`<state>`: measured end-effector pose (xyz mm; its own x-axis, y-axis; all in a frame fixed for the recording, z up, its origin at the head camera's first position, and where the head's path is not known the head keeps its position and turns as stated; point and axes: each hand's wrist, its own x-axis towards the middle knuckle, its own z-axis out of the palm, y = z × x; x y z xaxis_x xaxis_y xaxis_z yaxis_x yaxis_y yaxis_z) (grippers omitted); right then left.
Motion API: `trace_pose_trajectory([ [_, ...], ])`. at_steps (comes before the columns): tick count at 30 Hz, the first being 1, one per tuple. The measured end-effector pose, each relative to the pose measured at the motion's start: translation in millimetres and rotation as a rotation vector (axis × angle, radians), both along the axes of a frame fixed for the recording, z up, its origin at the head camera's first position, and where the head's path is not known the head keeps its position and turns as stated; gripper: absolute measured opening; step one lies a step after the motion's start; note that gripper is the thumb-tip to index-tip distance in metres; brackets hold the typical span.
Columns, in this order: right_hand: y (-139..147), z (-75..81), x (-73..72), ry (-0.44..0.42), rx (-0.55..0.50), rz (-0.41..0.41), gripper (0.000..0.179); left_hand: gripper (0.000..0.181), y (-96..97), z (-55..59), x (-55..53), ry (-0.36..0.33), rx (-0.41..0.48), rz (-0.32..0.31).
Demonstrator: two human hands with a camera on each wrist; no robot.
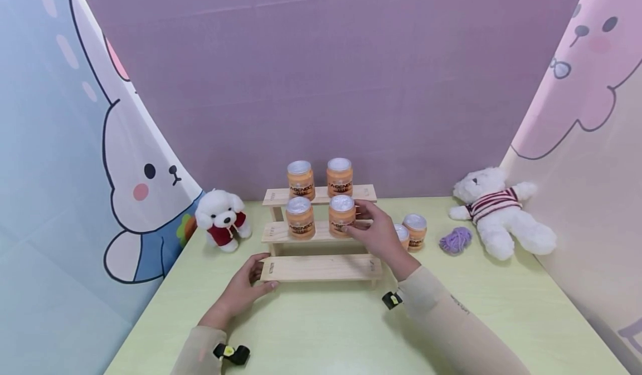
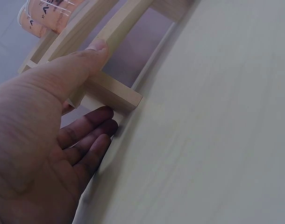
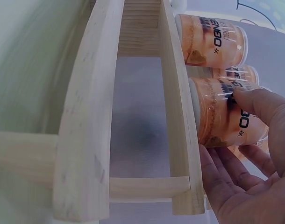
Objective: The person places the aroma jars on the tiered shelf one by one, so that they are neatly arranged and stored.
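A three-step wooden display rack (image 1: 321, 269) stands mid-table. My left hand (image 1: 246, 287) holds the left end of its lowest step; in the left wrist view the thumb (image 2: 96, 49) lies on the board's edge and the other fingers are beside the end support. With my right hand (image 1: 377, 233) I grip an orange can (image 1: 342, 218) with a silver lid at the right of the middle step. In the right wrist view, thumb and fingers wrap this can (image 3: 226, 112), its base at the step. Left of it on that step is another orange can (image 1: 300, 219).
Two more cans, a left one (image 1: 301, 181) and a right one (image 1: 340, 178), stand on the top step. Beside the rack's right end are two cans (image 1: 415, 233) on the table. A plush dog (image 1: 220, 219), purple yarn (image 1: 455, 240) and a plush bear (image 1: 501, 213) lie farther out.
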<state>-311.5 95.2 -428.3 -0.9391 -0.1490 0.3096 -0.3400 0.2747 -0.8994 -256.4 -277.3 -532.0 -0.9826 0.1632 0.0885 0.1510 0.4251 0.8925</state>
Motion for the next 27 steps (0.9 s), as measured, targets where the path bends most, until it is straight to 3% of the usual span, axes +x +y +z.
trace_pose_trajectory([
  [17,11.3,5.8,5.5,0.008,-0.037,0.041,0.074,0.076,-0.7,2.6,2.1,-0.001,-0.014,-0.011],
  [27,41.9,19.0,17.6,0.132,0.024,-0.001,0.066,0.076,0.3,3.0,1.9,0.006,0.001,-0.006],
])
